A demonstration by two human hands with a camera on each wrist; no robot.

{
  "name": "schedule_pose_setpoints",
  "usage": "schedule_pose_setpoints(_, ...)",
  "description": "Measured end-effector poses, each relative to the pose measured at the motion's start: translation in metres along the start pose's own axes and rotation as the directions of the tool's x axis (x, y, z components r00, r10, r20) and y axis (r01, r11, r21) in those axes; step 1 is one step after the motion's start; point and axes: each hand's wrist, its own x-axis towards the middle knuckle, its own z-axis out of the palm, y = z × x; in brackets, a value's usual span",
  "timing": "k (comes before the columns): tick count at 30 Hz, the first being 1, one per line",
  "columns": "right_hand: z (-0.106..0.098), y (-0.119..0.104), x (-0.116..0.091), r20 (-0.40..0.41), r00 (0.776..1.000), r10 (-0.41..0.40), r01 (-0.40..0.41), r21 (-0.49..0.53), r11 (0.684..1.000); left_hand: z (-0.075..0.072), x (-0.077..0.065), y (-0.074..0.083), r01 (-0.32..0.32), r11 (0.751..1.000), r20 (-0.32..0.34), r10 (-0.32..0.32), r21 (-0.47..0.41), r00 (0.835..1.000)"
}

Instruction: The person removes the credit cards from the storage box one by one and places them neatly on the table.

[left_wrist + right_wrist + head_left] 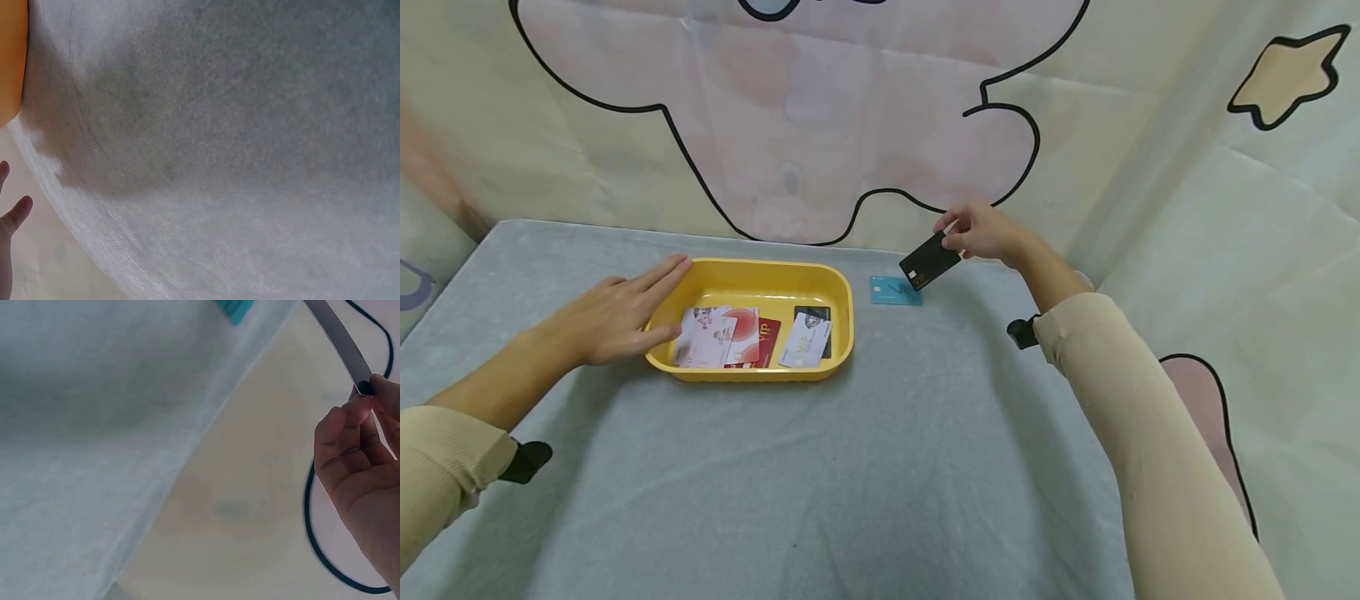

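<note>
Between thumb and fingers my right hand (981, 232) pinches a black card (929, 261) by its upper corner, tilted above the table. In the right wrist view the card (340, 344) shows nearly edge-on. Just behind and below it a blue card (891, 290) lies flat on the cloth. My left hand (617, 321) rests with extended fingers on the left rim of a yellow tray (760, 377). Inside the tray lie a pink-and-white card (703, 337), a card with a red round pattern (745, 333), a red card (767, 342), a white card (806, 340) and a dark card (826, 313).
Grey cloth (850, 483) covers the table. Behind its far edge hangs a printed curtain (865, 125), and a pale curtain (1247, 250) hangs on the right. Black straps (1022, 332) are at both cuffs.
</note>
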Motion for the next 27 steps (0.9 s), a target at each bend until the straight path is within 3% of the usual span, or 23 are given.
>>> schedule_pose_setpoints(15, 0.006, 0.042, -0.005, -0.047, 0.993, 0.105, -0.098, 0.13, 0.987, -0.001, -0.001, 0.001, 0.0, 1.0, -0.004, 0.0, 0.001, 1.0)
schedule_pose_setpoints(27, 0.017, 0.073, -0.001, -0.057, 0.984, 0.17, -0.159, 0.163, 0.974, -0.001, 0.0, 0.002, 0.005, 1.0, 0.002, -0.005, 0.006, 1.0)
